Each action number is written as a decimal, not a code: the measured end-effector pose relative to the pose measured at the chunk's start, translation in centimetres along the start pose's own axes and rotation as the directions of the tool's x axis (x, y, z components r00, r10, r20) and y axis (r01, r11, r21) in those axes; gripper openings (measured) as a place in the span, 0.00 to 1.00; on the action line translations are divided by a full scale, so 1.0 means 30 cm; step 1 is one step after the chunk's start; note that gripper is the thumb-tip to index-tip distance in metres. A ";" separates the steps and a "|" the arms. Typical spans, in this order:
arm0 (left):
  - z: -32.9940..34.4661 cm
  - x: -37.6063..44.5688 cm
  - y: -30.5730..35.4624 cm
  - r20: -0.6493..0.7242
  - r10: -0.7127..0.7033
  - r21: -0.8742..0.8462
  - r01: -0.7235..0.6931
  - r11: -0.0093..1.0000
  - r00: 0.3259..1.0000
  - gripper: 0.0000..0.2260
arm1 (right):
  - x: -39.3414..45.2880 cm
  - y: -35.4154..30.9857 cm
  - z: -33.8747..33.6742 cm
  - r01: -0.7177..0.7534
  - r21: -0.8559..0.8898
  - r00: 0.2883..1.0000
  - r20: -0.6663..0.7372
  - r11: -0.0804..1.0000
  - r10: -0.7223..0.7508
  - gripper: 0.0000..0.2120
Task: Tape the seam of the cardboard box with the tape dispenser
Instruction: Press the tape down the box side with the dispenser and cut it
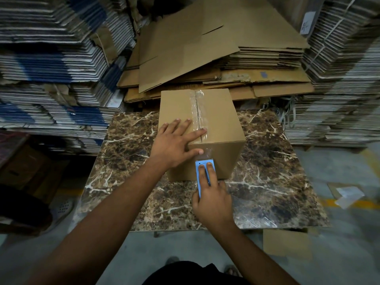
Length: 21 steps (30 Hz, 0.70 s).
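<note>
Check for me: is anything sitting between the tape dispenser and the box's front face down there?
Nothing visible. The right hand presses the blue tape dispenser straight against the front face of the box, just below where clear tape wraps over the top seam. The left hand lies flat on the box top, to the side of the dispenser.

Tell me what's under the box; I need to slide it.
The cardboard box sits on a brown marble-patterned tabletop. Anything directly beneath it is covered.

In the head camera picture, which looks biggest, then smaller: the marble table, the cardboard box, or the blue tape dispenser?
1. marble table
2. cardboard box
3. blue tape dispenser, partly hidden under the right hand
</note>
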<state>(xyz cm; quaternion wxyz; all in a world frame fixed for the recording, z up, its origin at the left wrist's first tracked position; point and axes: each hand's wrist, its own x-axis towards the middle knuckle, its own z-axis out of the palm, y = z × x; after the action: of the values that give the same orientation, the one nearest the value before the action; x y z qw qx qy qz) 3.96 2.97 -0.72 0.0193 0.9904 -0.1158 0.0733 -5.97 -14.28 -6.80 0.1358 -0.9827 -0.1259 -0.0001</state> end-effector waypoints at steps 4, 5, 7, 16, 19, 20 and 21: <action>0.019 -0.005 0.007 -0.037 -0.009 0.068 0.012 0.998 0.999 0.32 | 0.017 -0.016 -0.053 0.008 0.011 0.998 0.065 1.000 -0.009 0.36; 0.028 -0.008 0.010 -0.059 -0.013 0.078 0.018 0.997 0.998 0.32 | 0.023 -0.021 -0.064 0.003 0.016 0.997 0.074 1.000 -0.005 0.36; 0.043 -0.010 0.012 -0.093 -0.011 0.092 0.020 0.996 0.996 0.30 | 0.043 -0.029 -0.079 -0.001 0.018 0.997 0.078 1.000 0.000 0.36; 0.045 0.006 0.009 -0.078 -0.024 0.080 0.030 0.996 0.997 0.30 | 0.083 -0.033 -0.099 -0.012 0.019 0.992 0.125 1.000 0.010 0.35; 0.038 0.003 0.008 -0.081 -0.026 0.072 0.032 0.997 0.996 0.30 | 0.087 -0.044 -0.115 -0.021 0.023 0.991 0.129 1.000 0.018 0.35; 0.036 0.003 0.008 -0.079 -0.028 0.072 0.034 0.997 0.996 0.30 | 0.089 -0.046 -0.120 -0.024 0.028 0.992 0.127 0.999 0.020 0.35; 0.034 0.004 0.008 -0.076 -0.030 0.071 0.035 0.997 0.997 0.30 | 0.090 -0.047 -0.124 -0.027 0.034 0.992 0.127 0.999 0.023 0.35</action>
<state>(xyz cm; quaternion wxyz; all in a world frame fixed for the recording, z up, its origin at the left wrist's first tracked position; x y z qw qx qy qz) 4.16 2.64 -1.71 -0.0111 0.9887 -0.0962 0.1142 -3.58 -13.28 -2.75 0.1453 -0.9796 -0.1219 0.0662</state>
